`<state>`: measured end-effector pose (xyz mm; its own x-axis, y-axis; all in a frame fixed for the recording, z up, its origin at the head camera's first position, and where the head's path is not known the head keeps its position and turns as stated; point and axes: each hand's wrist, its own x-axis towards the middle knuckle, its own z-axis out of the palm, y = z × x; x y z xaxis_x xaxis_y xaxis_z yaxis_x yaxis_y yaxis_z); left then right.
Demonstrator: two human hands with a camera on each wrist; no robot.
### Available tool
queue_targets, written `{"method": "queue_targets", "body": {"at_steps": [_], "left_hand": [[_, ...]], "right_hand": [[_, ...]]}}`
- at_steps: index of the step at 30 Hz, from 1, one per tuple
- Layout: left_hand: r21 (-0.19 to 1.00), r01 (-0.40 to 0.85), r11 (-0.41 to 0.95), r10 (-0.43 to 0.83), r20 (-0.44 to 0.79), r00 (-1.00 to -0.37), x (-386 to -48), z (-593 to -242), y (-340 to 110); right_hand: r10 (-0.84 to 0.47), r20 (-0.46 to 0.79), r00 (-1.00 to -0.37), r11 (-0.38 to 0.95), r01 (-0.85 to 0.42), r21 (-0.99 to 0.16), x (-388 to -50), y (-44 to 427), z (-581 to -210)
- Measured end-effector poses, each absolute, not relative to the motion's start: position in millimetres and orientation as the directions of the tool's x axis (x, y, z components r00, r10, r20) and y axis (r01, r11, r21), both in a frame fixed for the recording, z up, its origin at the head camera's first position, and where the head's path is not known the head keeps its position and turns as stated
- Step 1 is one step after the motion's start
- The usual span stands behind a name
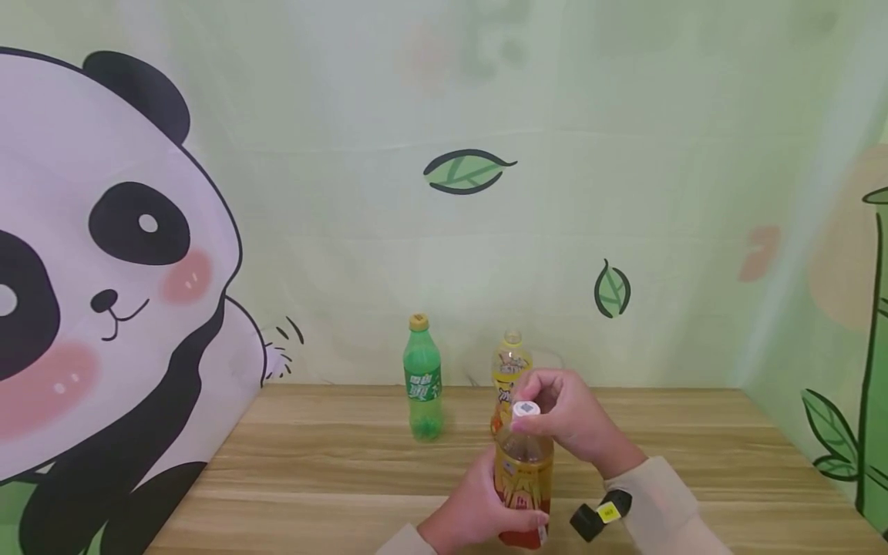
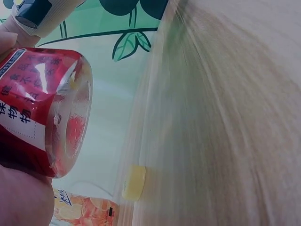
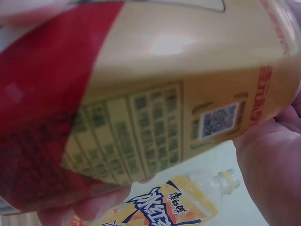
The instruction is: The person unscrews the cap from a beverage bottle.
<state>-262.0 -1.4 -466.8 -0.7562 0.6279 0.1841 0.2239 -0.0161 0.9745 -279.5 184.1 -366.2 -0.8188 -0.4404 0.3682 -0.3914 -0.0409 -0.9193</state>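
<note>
In the head view the left hand (image 1: 479, 505) grips the lower body of a red and gold bottle (image 1: 523, 482), held upright. Thumb and fingers of the right hand (image 1: 569, 416) pinch its white cap (image 1: 526, 410) from above. The left wrist view shows the bottle's red base (image 2: 37, 99) off the table, with part of the left hand (image 2: 23, 197) round it. Its gold label (image 3: 188, 84) fills much of the right wrist view. Directly behind stands a yellow-labelled bottle (image 1: 512, 362) without a cap.
A green bottle (image 1: 424, 385) with a yellow cap stands at the back, left of the hands. On the wooden table (image 1: 312, 462) a loose yellow cap (image 2: 135, 182) shows in the left wrist view. A cloth backdrop (image 1: 347, 231) with a panda and leaves hangs behind.
</note>
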Motion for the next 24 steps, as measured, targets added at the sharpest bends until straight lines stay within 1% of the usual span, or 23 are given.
{"method": "queue_targets", "body": {"at_steps": [3, 6, 11, 15, 20, 24], "left_hand": [[0.976, 0.217, -0.024, 0.636, 0.182, -0.750, -262.5, -466.6, -1.6], [0.977, 0.214, -0.002, 0.607, 0.172, -0.776, -262.5, -466.3, -0.7], [0.969, 0.238, 0.061, 0.504, 0.176, -0.846, -262.9, -466.3, 1.9], [0.963, 0.263, 0.059, 0.460, 0.208, -0.863, -264.7, -466.9, 3.5], [0.953, 0.299, 0.045, 0.447, 0.249, -0.859, -265.7, -468.5, 5.3], [0.954, 0.294, 0.052, 0.443, 0.242, -0.863, -264.2, -467.4, 6.0]], "right_hand": [[-0.452, 0.372, -0.811, -0.055, -0.391, -0.919, -280.9, 185.1, -368.2], [-0.414, 0.364, -0.834, -0.012, -0.395, -0.919, -278.9, 183.6, -368.7], [-0.247, 0.345, -0.906, 0.106, -0.379, -0.919, -270.0, 174.5, -367.6], [-0.099, 0.342, -0.934, 0.178, -0.355, -0.918, -262.7, 166.1, -366.6], [0.035, 0.358, -0.933, 0.239, -0.340, -0.909, -253.8, 157.3, -363.9], [0.102, 0.365, -0.925, 0.273, -0.327, -0.905, -249.5, 152.8, -362.0]]}}
